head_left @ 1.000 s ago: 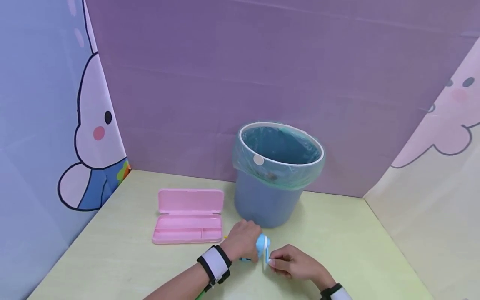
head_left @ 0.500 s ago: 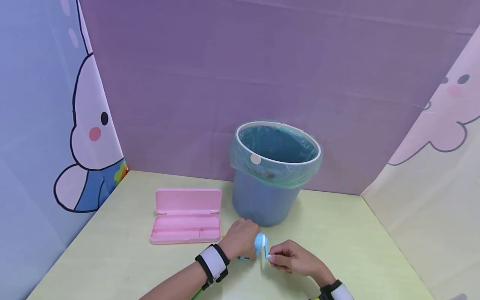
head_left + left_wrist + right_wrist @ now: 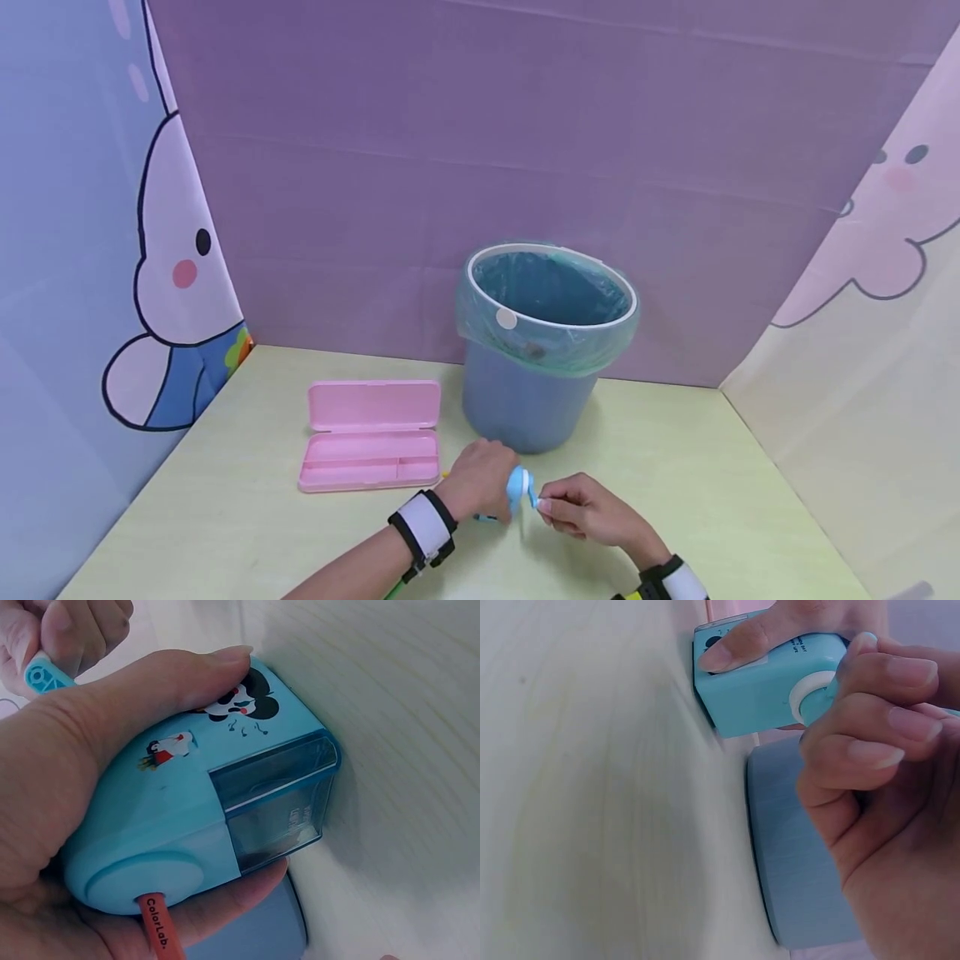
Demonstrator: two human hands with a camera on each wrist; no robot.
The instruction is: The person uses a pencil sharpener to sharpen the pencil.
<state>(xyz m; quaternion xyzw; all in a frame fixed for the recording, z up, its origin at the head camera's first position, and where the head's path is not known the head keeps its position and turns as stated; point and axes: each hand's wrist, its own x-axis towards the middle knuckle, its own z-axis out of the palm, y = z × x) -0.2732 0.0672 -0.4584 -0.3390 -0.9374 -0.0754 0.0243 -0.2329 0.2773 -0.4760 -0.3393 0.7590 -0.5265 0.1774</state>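
My left hand (image 3: pixel 483 479) grips a light-blue crank pencil sharpener (image 3: pixel 180 802) on the table, thumb across its panda-printed face. A red pencil (image 3: pixel 160 930) marked "ColorLab." sticks out of the sharpener's round front. The clear shavings drawer (image 3: pixel 277 802) shows a small pale bit inside. At the sharpener's other end, my right hand (image 3: pixel 588 510) pinches the knob of the blue crank handle (image 3: pixel 49 676). In the right wrist view its curled fingers partly hide the crank. The pencil's tip inside the sharpener is hidden.
An open pink pencil case (image 3: pixel 371 475) with divided compartments lies left of my hands. Just behind them stands a blue bin (image 3: pixel 525 400) lined with a green bag. A purple backdrop (image 3: pixel 450 150) rises behind the table, with printed side panels left and right.
The crank handle has turned from hanging down to slanting toward my right hand, which has risen slightly with it. My left hand keeps holding the sharpener. The head view has shifted a little.
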